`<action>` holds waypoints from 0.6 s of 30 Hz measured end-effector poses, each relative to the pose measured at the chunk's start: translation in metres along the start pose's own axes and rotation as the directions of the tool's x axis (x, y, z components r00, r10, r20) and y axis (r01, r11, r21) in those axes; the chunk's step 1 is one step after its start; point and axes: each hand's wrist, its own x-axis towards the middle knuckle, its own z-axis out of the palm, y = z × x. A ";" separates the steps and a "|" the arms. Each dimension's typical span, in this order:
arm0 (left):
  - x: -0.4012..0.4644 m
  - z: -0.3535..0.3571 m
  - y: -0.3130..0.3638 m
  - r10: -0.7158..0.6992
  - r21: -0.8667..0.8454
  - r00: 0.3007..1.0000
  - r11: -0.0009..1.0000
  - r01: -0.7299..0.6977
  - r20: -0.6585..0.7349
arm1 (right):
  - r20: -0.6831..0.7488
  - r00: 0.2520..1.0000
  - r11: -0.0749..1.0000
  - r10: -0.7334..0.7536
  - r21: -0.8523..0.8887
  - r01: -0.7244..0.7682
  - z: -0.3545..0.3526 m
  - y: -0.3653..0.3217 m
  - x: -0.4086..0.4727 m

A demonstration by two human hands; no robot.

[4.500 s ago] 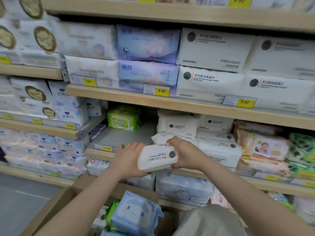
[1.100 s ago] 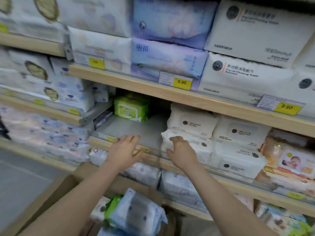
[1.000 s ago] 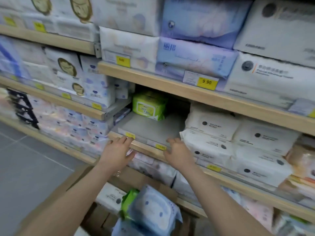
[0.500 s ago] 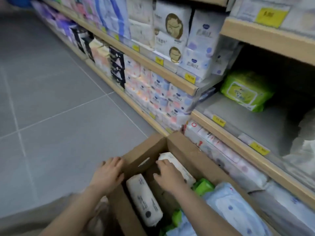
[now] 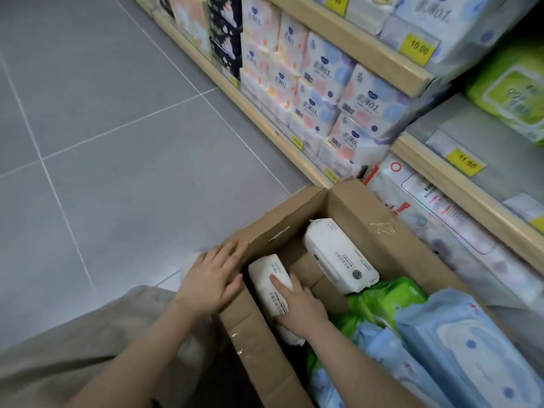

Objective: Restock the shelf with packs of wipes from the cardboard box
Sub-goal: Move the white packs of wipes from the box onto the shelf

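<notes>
White rectangular wipes pack (image 5: pixel 269 285) stands on edge at left side inside open brown cardboard box (image 5: pixel 253 337). Right hand (image 5: pixel 297 307) grips it, fingers curled round. Left hand (image 5: pixel 213 276) rests flat, fingers straight, on box's outer wall. Second white pack (image 5: pixel 338 254) lies just beyond; wooden shelf (image 5: pixel 477 198) stands past box.

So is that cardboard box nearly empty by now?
No. The cardboard box still holds two white packs, plus green packs and blue packs on its right side.

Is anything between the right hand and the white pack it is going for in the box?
Nothing visible: the right hand already lies on the white pack by the cardboard box wall.
</notes>
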 end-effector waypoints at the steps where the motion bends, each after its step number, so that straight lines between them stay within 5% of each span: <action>1: 0.000 0.001 0.000 0.002 -0.013 1.000 1.000 -0.002 -0.005 | 0.005 1.000 1.000 0.009 0.022 -0.009 0.000 0.000 0.000; 8: 0.000 0.003 -0.001 0.027 -0.017 0.999 0.999 -0.027 -0.037 | -0.011 0.998 0.998 0.060 -0.005 -0.060 0.015 -0.013 -0.001; 13: 0.000 0.002 0.001 0.011 -0.001 1.000 1.000 -0.011 -0.025 | -0.076 0.992 0.985 0.101 0.147 -0.089 0.007 -0.010 0.004; 18: 0.005 -0.015 0.011 0.028 0.081 1.000 0.996 -0.029 0.002 | -0.124 0.992 0.995 -0.001 0.096 0.013 -0.053 -0.001 -0.013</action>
